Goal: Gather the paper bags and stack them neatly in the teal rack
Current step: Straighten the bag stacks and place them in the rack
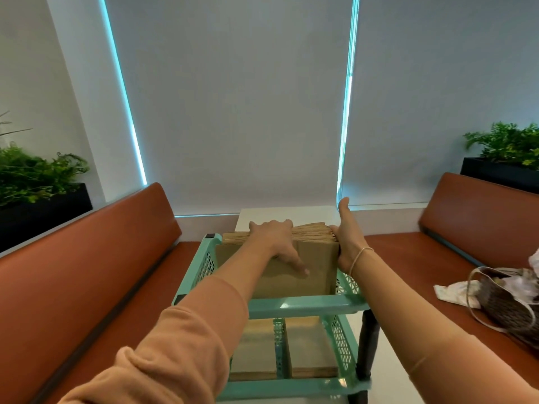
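A thick stack of brown paper bags (pixel 316 258) stands on edge in the top tier of the teal rack (pixel 306 305). My left hand (pixel 277 242) is draped over the top of the stack, fingers behind it and thumb pressing on the front bag. My right hand (pixel 345 237) lies flat against the stack's right side, thumb pointing up. More paper bags (pixel 312 349) lie in two piles on the rack's lower tier, split by a teal divider.
The rack stands on a white table (pixel 291 214) between two orange-brown benches (pixel 87 272). A woven bag (pixel 507 304) and white cloth lie on the right bench. Dark planters with green plants (pixel 38 176) sit behind both benches. Grey blinds fill the far wall.
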`<state>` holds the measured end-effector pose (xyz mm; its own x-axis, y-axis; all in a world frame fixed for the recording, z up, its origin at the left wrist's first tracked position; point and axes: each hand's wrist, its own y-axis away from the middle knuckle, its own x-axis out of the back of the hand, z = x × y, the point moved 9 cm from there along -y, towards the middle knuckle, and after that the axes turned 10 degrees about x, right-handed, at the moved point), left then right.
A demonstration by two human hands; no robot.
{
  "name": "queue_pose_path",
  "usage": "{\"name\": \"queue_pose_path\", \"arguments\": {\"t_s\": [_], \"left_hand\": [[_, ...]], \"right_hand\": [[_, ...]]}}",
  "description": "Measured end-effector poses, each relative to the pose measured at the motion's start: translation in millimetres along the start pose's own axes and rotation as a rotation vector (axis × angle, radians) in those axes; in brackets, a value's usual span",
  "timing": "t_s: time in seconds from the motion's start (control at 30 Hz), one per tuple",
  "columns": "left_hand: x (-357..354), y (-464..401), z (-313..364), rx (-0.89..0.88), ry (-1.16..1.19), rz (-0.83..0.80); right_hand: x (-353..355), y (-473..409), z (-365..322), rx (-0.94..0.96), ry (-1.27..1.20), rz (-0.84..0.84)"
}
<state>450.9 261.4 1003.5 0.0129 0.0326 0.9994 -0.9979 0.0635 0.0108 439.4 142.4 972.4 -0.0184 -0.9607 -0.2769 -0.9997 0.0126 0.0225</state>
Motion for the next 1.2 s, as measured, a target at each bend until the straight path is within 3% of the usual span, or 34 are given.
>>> {"name": "queue_pose_path", "arguments": {"t_s": [0.13, 0.37, 0.43, 0.5, 0.57, 0.67, 0.87, 1.0, 1.1, 1.2], "left_hand": [[0, 0, 7, -0.017, 0.009, 0.007], [1, -1, 6, -0.011, 0.032, 0.01], [1, 0, 6, -0.013, 0.038, 0.005], [1, -1, 6, -0.017, 0.038, 0.003], [2, -1, 6, -0.018, 0.043, 0.007], [5, 2, 6, -0.037, 0.053, 0.016], [6, 6, -39, 0.011, -0.01, -0.046], [4, 11, -87, 0.076, 0.087, -0.093], [6, 13, -93, 0.064, 0.126, -0.051], [6, 13, -91, 0.049, 0.119, -0.022]], "right_hand": [[7, -7, 2, 0.017, 0.046, 0.04], [-1, -7, -3, 0.115, 0.142, -0.034], [-5, 1, -21, 0.25, 0.413, -0.088], [-20, 4, -30, 0.329, 0.81, -0.287], [-34, 7, -30, 0.309, 1.224, -0.499], [-38, -4, -31, 0.282, 1.61, -0.572], [-29, -17, -26, 0.244, 1.66, -0.526], [-31, -23, -23, 0.215, 1.781, -0.54], [-43, -27, -23, 0.225, 1.972, -0.535], [-63, -24, -16, 0.247, 1.987, -0.605]]}}
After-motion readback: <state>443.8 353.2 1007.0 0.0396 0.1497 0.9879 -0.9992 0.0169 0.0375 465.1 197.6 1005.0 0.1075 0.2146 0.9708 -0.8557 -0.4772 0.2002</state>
